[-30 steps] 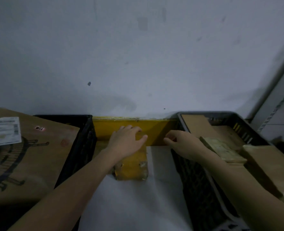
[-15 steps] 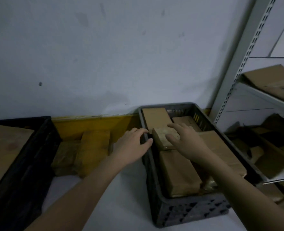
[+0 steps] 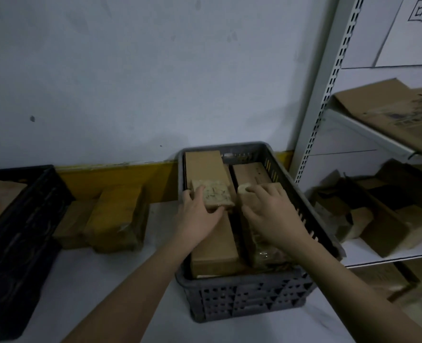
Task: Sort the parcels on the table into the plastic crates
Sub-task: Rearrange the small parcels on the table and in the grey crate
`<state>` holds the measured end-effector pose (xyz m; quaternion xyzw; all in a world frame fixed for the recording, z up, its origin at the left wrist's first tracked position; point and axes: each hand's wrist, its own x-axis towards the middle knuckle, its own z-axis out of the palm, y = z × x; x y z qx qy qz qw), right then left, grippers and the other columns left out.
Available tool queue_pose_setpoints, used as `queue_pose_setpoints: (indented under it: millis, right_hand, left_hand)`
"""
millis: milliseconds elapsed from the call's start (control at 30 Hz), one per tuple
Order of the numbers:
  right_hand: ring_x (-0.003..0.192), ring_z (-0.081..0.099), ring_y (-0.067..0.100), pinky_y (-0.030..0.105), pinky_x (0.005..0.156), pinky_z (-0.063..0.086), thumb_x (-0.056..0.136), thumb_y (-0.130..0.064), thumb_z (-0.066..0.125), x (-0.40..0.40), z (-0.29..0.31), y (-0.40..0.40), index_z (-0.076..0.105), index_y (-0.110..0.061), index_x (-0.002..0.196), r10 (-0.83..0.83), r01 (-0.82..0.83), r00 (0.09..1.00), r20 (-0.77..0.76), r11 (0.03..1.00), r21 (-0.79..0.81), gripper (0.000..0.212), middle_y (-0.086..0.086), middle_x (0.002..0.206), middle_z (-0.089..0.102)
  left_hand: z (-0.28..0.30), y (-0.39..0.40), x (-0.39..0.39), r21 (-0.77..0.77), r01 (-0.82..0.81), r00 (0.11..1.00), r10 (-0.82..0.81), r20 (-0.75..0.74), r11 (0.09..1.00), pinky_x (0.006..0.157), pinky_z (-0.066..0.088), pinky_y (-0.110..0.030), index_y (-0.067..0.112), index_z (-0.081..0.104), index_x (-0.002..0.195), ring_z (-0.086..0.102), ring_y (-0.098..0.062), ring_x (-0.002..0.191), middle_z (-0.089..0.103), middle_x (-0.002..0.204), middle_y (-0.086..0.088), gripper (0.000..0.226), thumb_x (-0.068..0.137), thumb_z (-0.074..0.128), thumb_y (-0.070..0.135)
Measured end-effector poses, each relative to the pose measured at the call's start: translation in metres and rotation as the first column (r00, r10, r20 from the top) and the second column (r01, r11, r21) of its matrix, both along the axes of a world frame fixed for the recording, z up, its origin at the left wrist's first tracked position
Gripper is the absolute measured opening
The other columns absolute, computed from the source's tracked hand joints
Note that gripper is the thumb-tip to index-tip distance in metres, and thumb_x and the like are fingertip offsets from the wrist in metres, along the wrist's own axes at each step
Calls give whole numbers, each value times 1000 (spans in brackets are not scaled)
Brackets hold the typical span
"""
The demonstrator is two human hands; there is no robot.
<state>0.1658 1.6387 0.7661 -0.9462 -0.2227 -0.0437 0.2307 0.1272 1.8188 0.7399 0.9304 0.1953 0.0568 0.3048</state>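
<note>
The grey plastic crate (image 3: 249,297) stands on the white table (image 3: 101,288) at about 5 o'clock from the middle of the view. Its walls are perforated with small holes and slots, and its rim is rounded at the corners. Inside, several brown cardboard parcels lie flat and close together; they are long, rectangular and matte. On top of them, at the 12 o'clock part of the crate, sits a small pale parcel (image 3: 216,195) with a speckled, slightly shiny wrapping.

The left hand (image 3: 197,215) reaches over the 9 o'clock rim of the crate, palm down, and holds the small pale parcel at its near left corner, with fingers curled around the edge. The right hand (image 3: 269,214) lies palm down on a long wrapped parcel (image 3: 262,248) at the 3 o'clock side of the crate, fingers bent over its far end; whether it grips or only presses, I cannot tell.

At 9 o'clock, two yellowish wrapped parcels (image 3: 117,219) rest on the table against a yellow strip of the wall. Further at 9 o'clock stands a black crate (image 3: 19,219). At 3 o'clock, a metal shelf (image 3: 368,134) carries flattened cardboard.
</note>
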Motion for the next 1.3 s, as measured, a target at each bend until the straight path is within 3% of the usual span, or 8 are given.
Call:
queue_pose_setpoints:
  millis: [200,367,500,733,867,1033,1167,1300]
  right_hand:
    - [140,30,23,47,115,26,95,-54,47,-4,-18,0,34,-35,147,34,-40,999,-33,980,-196,57,-5,153,34]
    - [146,24,20,44,120,17,97,-54,44,-3,-26,-6,29,-35,152,33,-35,999,-14,985,-166,59,-7,158,30]
    - [145,25,18,41,120,15,98,-54,42,-2,-25,-8,32,-36,151,38,-43,998,-50,995,-94,57,-8,157,33]
    - [135,36,20,38,113,30,98,-46,48,-7,-13,-8,42,-30,144,60,-61,994,-89,998,-10,49,-2,144,45]
    - [129,37,20,36,107,38,98,-37,50,-15,-1,1,48,-25,138,119,-113,990,-76,990,78,42,0,137,48]
    - [109,51,18,33,90,49,97,-34,52,-32,1,25,50,-25,136,186,-170,979,-81,969,177,40,-2,121,52]
    - [113,54,27,41,92,50,96,-43,52,-45,-10,43,45,-21,134,204,-204,951,-231,979,24,44,6,134,44]
    - [116,52,35,45,98,47,96,-50,49,-47,-20,52,39,-22,142,215,-235,919,-330,972,-23,55,9,142,30]
  left_hand:
    - [10,-11,28,95,-28,987,42,-154,995,103,41,-47,31,14,153,40,-39,131,9,158,-5,97,78,56,75]
    - [3,-17,43,97,-42,965,66,-254,994,110,36,-54,30,11,157,30,-43,141,-1,165,-8,112,69,46,90]
    - [2,-17,44,115,-64,963,92,-255,991,108,37,-49,27,16,156,34,-42,138,-7,163,-7,104,75,53,81]
    - [6,-19,41,11,-176,982,176,-75,984,100,42,-42,21,30,153,42,-32,131,22,155,-8,97,75,68,66]
    - [14,-12,36,-84,-210,978,210,-5,974,106,39,-43,23,35,150,41,-30,133,26,152,-7,92,75,68,62]
    - [28,-8,24,-153,-239,958,259,122,959,95,41,-35,27,49,139,48,-26,117,34,127,-1,74,75,71,57]
    - [35,-2,14,-196,-216,931,262,253,956,102,45,-40,30,54,134,46,-20,119,33,134,2,67,76,75,54]
    - [41,10,0,-115,-186,879,218,424,976,100,50,-38,27,54,136,43,-19,125,30,143,2,68,76,78,48]
